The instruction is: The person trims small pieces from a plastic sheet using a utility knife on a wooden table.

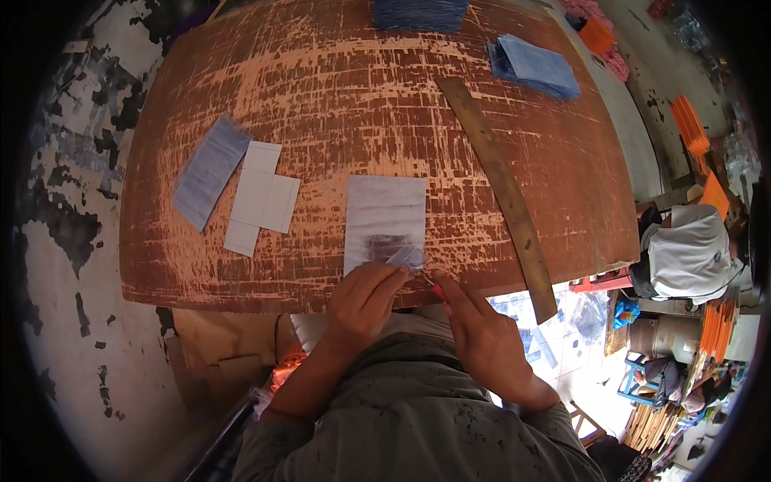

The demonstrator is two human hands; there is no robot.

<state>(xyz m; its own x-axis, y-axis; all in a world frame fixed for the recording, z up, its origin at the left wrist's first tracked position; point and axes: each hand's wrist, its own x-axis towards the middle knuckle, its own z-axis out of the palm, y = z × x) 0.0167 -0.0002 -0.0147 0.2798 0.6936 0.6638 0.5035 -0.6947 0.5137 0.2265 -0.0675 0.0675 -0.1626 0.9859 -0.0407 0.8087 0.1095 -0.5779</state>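
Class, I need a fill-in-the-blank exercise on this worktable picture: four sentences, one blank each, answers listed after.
1. The long metal ruler lies to the ___ of the grey sheet.
2. Both hands, the left hand and the right hand, work at the sheet's ___ edge.
3. The white cross-shaped card lies ___ on the table.
4. The folded piece is ___.

Answers: right; near; flat; blue

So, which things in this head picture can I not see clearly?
- Red tool tip: the right hand covers the rest, so its kind is unclear.
- Folded paper corner on the grey sheet: the left hand hides its near part.
- Blue stack: cut by the top edge.
- Brass ruler: markings too small.
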